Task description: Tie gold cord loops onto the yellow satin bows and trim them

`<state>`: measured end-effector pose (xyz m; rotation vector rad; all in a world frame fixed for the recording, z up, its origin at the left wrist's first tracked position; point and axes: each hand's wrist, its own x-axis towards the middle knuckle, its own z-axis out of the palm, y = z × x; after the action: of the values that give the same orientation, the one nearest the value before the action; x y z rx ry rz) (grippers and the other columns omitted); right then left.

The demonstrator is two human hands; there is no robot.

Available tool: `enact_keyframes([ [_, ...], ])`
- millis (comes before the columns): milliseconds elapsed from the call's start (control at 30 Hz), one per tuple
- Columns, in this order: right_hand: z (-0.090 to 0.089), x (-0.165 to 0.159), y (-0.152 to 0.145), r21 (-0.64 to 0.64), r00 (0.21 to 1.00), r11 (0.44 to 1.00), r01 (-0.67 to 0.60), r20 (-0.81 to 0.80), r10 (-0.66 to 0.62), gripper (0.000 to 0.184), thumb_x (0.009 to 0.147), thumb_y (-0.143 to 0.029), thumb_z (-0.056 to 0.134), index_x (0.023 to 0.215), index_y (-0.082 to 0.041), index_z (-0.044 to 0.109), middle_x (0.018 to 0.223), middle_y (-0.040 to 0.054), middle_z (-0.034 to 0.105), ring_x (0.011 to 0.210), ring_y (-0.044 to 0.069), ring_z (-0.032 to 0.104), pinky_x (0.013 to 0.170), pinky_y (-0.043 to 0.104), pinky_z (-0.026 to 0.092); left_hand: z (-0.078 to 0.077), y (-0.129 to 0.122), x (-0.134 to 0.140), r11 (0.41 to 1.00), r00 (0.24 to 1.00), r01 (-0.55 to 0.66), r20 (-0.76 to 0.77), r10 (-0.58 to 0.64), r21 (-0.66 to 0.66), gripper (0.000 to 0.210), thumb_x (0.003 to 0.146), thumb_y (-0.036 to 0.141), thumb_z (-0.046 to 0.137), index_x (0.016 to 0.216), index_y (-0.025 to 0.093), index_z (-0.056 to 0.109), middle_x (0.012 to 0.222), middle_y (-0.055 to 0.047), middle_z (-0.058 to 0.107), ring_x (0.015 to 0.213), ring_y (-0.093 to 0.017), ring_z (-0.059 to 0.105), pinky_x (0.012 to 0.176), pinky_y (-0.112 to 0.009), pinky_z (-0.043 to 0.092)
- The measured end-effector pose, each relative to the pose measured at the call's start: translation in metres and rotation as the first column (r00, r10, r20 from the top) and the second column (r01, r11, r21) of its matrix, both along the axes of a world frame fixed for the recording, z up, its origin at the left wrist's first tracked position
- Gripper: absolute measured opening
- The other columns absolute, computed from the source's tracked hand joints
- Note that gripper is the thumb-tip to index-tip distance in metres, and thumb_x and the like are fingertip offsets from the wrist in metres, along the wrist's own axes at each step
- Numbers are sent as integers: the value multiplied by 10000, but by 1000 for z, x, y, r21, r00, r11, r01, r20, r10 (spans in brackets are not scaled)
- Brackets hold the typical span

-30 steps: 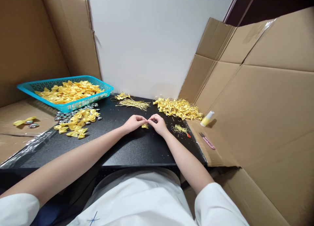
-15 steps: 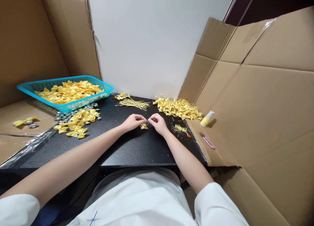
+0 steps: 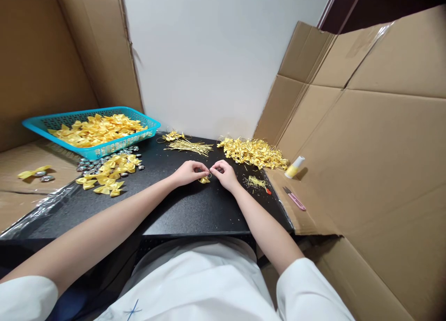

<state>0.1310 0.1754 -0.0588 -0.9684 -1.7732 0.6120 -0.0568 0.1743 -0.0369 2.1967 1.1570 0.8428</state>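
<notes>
Above the middle of the black table [image 3: 195, 214], my left hand [image 3: 189, 173] and my right hand [image 3: 225, 175] meet fingertip to fingertip. Both are closed in a pinch on a thin gold cord [image 3: 210, 175] that forms a small loop. A yellow ribbon bow [image 3: 204, 180] hangs from it, just below the left fingertips. My fingers partly cover the cord, so its ends cannot be made out.
Loose gold cords [image 3: 191, 147] lie behind my hands, with a heap of corded bows [image 3: 254, 153] to their right. A blue basket [image 3: 94, 152] holds bows. Bows [image 3: 111, 174] and silver buttons [image 3: 91, 165] lie before it. Thread spool [image 3: 295, 167], pink snips [image 3: 295, 199] and scraps [image 3: 257, 182] are at right.
Both hands stay nearly in place, pinching the cord. The fingertips have shifted slightly, and the bow now hangs a little closer under the left fingers.
</notes>
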Motion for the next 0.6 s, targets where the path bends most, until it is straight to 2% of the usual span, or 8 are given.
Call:
enact_keyframes([
  [167, 0, 0, 2, 6, 1000, 1000, 16, -18, -16, 89, 748, -251, 644, 684, -191, 633, 836, 26, 592, 795, 154, 550, 697, 283, 450, 4, 2, -4, 994, 994, 11, -114, 2, 109, 296, 755, 432, 577, 756, 179, 730, 743, -28, 711, 685, -165, 566, 636, -257, 383],
  [267, 0, 0, 3, 8, 999, 999, 33, -38, -33, 88, 746, -254, 642, 685, -191, 630, 832, 25, 590, 780, 151, 546, 693, 283, 452, 7, 4, -7, 993, 994, 20, -112, -7, 118, 262, 751, 401, 581, 752, 186, 729, 813, -34, 730, 748, -180, 592, 682, -263, 405],
  [333, 0, 0, 3, 14, 998, 999, 34, -48, -33, 89, 745, -256, 644, 684, -192, 629, 829, 25, 588, 777, 151, 543, 694, 284, 452, 10, 5, -8, 995, 998, -12, -58, 18, 99, 263, 749, 396, 590, 816, 188, 736, 851, -33, 733, 745, -175, 591, 678, -261, 417],
  [433, 1, -1, 2, 25, 999, 999, 24, -45, -22, 94, 749, -259, 643, 680, -196, 626, 827, 23, 589, 790, 155, 547, 696, 284, 452, 11, 5, -7, 999, 999, -34, 24, 34, 21, 322, 745, 412, 611, 919, 172, 735, 804, -28, 722, 638, -143, 552, 605, -247, 412],
  [600, 2, -2, 0, 40, 1000, 999, 20, -25, -19, 90, 757, -260, 642, 692, -198, 636, 839, 24, 593, 791, 155, 546, 714, 291, 448, 7, 4, -4, 997, 998, 20, 62, -15, -75, 342, 719, 443, 649, 868, 149, 742, 671, -17, 683, 542, -116, 488, 518, -230, 358],
])
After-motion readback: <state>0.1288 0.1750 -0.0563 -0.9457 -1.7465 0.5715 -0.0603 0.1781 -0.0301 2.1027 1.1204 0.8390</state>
